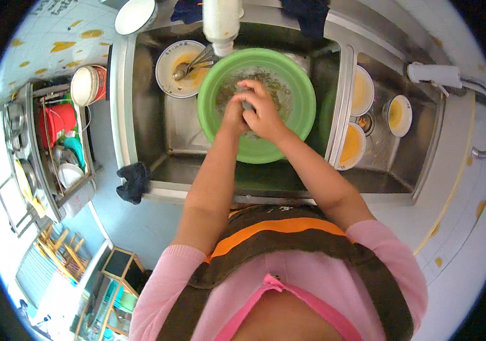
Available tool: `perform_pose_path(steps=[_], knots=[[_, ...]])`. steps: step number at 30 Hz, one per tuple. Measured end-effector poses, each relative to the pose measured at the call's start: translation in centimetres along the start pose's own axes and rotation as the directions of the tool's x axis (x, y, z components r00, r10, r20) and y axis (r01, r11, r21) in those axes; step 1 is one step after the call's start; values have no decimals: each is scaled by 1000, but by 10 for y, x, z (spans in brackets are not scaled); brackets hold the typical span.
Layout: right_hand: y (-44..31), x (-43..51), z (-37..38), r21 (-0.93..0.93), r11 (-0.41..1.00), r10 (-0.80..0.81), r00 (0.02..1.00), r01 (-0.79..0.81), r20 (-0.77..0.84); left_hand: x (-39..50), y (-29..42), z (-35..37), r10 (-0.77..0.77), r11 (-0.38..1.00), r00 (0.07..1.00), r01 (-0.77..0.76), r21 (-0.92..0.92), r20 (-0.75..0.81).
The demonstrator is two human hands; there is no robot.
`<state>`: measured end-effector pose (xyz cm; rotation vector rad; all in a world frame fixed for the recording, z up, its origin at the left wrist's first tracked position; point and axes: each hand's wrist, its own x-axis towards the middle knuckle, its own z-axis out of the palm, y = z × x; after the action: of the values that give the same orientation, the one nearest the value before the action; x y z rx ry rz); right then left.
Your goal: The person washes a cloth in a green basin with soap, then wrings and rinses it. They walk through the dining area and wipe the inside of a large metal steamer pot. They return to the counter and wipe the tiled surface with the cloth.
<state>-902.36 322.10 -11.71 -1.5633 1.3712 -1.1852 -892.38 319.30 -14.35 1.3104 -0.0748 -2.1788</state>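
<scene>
My left hand and my right hand meet over a green plastic basin. The right fingers curl across the left hand. A small greyish patch shows between them, but I cannot tell what it is. Cloudy, bubbly water fills the bottom of the basin. The basin sits in the left bowl of a stainless steel sink. Left of it is a white bowl with yellowish liquid, and several metal spoons rest in it. Above the basin, a white plastic bottle points its neck down.
The right sink bowl holds white bowls with yellow residue around a drain. A faucet reaches in from the right. Dark cloths hang on the sink's edges. A white bowl stands at the back left corner, near a rack.
</scene>
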Motion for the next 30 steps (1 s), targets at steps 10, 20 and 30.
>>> perform_pose_path(steps=[10,20,30], knots=[[-50,-29,2,-377,899,-229,973,223,30,-31,-1,1,124,991,940,-104,-78,317],[-46,-3,15,-10,1000,9,964,-13,-265,-41,-26,1,210,957,975,-221,189,79],[-32,0,-6,893,1,738,604,-450,303,-90,-3,9,108,994,994,-107,-21,11]])
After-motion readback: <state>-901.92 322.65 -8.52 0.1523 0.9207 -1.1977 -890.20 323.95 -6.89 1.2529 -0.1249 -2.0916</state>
